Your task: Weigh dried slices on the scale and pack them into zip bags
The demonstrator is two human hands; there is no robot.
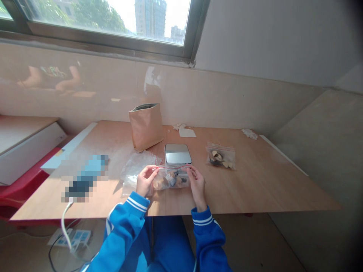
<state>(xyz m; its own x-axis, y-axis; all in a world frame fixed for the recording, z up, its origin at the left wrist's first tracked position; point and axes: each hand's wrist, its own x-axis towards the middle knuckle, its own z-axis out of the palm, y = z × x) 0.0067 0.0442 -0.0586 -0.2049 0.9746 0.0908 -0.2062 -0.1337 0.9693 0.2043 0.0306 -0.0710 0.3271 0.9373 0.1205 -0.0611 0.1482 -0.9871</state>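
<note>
A clear zip bag (pixel 172 179) with a red seal line lies near the table's front edge, holding tan and dark dried pieces. My left hand (pixel 146 180) pinches its top left corner, and my right hand (pixel 196 184) pinches the top right corner. The seal edge stretches between the two hands. Just behind the bag sits a flat scale (pixel 178 154) with a shiny metal top. Loose clear plastic bags (pixel 133 172) lie beside my left hand. To the right rests another zip bag (pixel 220 156) with similar dried pieces.
A brown kraft pouch (pixel 146 126) stands open at the back. White paper (pixel 187 133) and scraps (pixel 249 134) lie along the rear of the wooden table (pixel 261 181). At left is a blurred-out object (pixel 87 177) with a white cable (pixel 64 223) hanging to a power strip (pixel 76 238).
</note>
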